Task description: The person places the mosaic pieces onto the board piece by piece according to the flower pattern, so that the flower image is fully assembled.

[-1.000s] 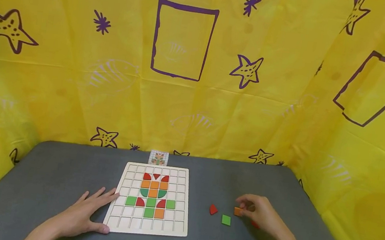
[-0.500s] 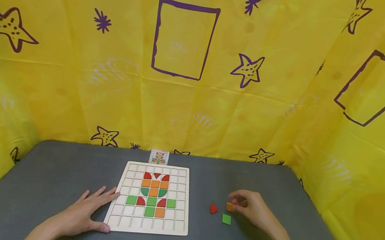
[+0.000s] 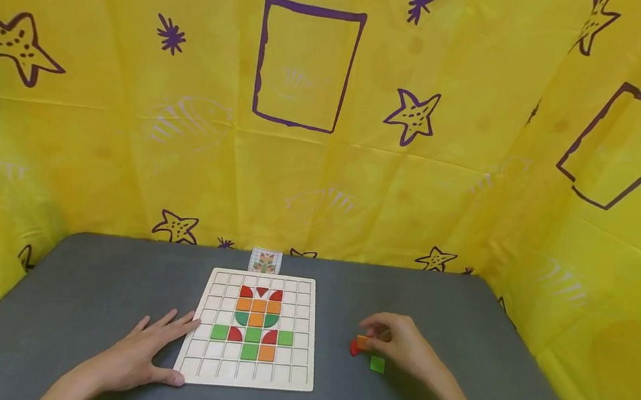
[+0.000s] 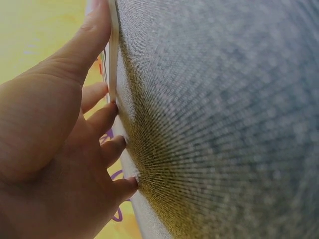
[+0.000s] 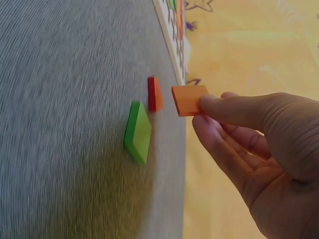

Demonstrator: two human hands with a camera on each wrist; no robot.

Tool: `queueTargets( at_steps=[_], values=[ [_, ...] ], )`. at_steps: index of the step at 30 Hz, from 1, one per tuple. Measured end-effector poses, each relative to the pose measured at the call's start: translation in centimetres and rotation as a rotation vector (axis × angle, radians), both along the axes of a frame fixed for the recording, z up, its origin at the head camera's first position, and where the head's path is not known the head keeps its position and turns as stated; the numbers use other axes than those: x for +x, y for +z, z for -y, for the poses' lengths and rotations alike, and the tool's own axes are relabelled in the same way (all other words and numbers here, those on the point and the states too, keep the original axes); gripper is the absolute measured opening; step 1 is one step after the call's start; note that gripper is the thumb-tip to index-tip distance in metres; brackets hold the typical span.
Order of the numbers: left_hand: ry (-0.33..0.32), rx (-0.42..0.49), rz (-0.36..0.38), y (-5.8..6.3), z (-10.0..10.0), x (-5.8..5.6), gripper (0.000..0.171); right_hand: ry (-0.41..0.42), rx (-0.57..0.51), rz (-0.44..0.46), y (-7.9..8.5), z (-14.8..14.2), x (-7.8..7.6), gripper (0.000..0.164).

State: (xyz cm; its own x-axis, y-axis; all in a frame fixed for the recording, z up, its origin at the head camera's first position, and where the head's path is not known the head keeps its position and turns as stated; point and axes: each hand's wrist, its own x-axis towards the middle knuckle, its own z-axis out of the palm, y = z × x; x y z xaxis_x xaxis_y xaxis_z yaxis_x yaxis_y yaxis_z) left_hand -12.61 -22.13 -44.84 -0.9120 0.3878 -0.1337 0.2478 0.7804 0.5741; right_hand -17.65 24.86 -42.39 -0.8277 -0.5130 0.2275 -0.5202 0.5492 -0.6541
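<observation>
My right hand [image 3: 401, 346] pinches an orange square tile [image 5: 188, 100] between thumb and fingers, raised over the table. Below it on the cloth lie a green square tile [image 5: 138, 133] and a red tile [image 5: 155, 93], which the orange one partly overlaps in the head view. The left hand [image 3: 139, 353] is spread flat at the left edge of a pale wooden grid board [image 3: 287, 379], thumb at its near corner and fingertips at its side. Red, orange and green pieces fill several cells in the board's middle columns, including a lone orange square [image 3: 266, 353] low in the pattern.
A small pattern card [image 3: 266, 261] lies against the far edge of the board. Grey cloth covers the table [image 3: 121, 282]. A yellow curtain [image 3: 299, 177] with purple drawings rises behind the table and along its sides.
My right hand has lifted the orange tile and carried it left, over the green and red tiles toward the board. The left hand has stayed at the board's edge.
</observation>
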Motion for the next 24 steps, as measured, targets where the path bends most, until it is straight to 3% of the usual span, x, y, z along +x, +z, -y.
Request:
queueTargets(
  at_steps=[13, 24],
  values=[
    [-0.006, 0.003, -0.015, 0.1, 0.0, 0.1, 0.098, 0.067, -0.020, 0.014, -0.5, 4.1, -0.2, 0.020],
    [0.006, -0.008, 0.011, 0.1, -0.1, 0.0, 0.098, 0.104, -0.014, 0.024, 0.1, 7.3, -0.3, 0.020]
  ],
)
